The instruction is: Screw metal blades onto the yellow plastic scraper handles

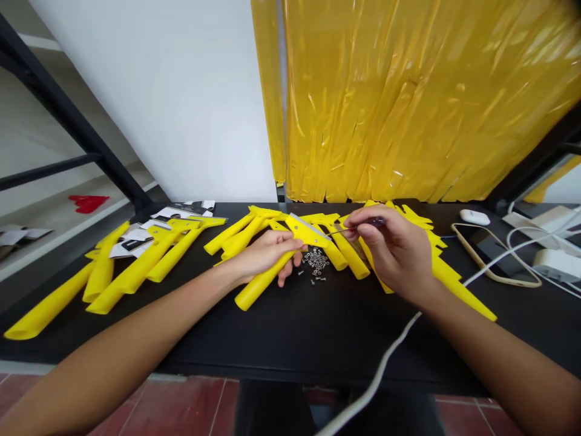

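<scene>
My left hand (270, 257) is closed around a yellow scraper (261, 286), its handle pointing down to the left. A grey blade edge runs along the scraper's head, and two screws show on its face. My right hand (393, 248) grips a screwdriver (338, 232) with a dark handle. The thin shaft points left at the scraper's head, close to its right end; whether the tip touches cannot be made out. Just under the scraper, a small pile of loose screws and nuts (316, 261) lies on the black table (290, 339).
More yellow scrapers (131, 275) lie at the left, near printed cards (134, 239). Yellow pieces (454, 278) are heaped behind my right hand. A phone (494, 251), a white case (474, 217) and a charger (556, 264) sit at the right. A white cable (390, 357) crosses the front edge.
</scene>
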`<state>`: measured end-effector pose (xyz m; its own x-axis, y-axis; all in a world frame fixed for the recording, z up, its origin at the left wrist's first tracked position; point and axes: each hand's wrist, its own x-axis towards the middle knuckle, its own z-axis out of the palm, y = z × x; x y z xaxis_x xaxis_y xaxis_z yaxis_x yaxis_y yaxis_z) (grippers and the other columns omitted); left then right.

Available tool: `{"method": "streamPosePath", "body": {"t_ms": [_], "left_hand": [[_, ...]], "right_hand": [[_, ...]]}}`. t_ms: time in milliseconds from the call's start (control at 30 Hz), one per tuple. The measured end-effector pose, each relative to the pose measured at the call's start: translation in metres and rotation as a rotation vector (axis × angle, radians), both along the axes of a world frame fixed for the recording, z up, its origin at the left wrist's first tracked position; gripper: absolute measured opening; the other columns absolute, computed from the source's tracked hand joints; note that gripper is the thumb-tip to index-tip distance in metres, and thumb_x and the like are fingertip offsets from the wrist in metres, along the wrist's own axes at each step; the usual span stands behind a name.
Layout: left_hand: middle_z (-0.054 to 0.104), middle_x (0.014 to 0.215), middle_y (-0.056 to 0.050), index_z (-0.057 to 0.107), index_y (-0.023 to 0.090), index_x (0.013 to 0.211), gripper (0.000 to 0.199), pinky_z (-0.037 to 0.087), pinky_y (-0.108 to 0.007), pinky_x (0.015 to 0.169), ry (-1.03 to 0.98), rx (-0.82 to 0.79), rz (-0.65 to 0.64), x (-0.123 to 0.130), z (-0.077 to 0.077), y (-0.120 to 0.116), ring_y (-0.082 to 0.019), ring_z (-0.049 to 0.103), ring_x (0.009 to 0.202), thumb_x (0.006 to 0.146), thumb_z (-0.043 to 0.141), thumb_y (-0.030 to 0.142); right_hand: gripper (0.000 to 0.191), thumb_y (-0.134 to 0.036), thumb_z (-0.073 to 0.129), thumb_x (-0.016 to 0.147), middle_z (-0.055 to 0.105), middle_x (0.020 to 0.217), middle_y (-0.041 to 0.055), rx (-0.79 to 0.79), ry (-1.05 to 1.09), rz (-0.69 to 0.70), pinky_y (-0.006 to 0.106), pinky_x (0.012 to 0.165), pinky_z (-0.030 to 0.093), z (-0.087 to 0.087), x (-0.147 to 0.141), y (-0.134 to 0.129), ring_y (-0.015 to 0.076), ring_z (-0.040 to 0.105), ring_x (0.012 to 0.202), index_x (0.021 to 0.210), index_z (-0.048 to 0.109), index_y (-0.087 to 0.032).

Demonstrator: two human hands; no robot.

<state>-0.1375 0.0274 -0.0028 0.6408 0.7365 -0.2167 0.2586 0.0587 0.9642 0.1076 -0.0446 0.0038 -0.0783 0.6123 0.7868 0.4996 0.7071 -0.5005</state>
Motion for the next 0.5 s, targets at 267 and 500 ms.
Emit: {"method": "streamPosePath", "body": {"t_ms": [267,500], "left_hand": [[0.062,0.074,0.001,0.06,0.019,0.094,0.021,0.047,-0.025,0.037,-0.042,-0.064,0.053,0.0051,-0.0075,-0.0028,-0.008,0.052,0.043,0.101,0.059,0.039],[0.062,0.073,0.0,0.059,0.02,0.093,0.02,0.046,-0.026,0.038,-0.01,-0.031,0.024,0.005,-0.0055,-0.0045,-0.008,0.05,0.043,0.102,0.056,0.038]], "right_hand": [[0.011,-0.031,0.056,0.105,0.074,0.101,0.0039,-0.08,-0.026,0.014,0.032,0.077,0.059,-0.0072,-0.002,0.0019,0.0168,0.074,0.083,0.11,0.065,-0.027],[0.011,-0.031,0.056,0.105,0.074,0.101,0.0047,-0.105,-0.081,0.042,0.034,0.08,0.058,-0.0103,-0.0051,0.0051,0.0183,0.074,0.088,0.11,0.064,-0.026]]}}
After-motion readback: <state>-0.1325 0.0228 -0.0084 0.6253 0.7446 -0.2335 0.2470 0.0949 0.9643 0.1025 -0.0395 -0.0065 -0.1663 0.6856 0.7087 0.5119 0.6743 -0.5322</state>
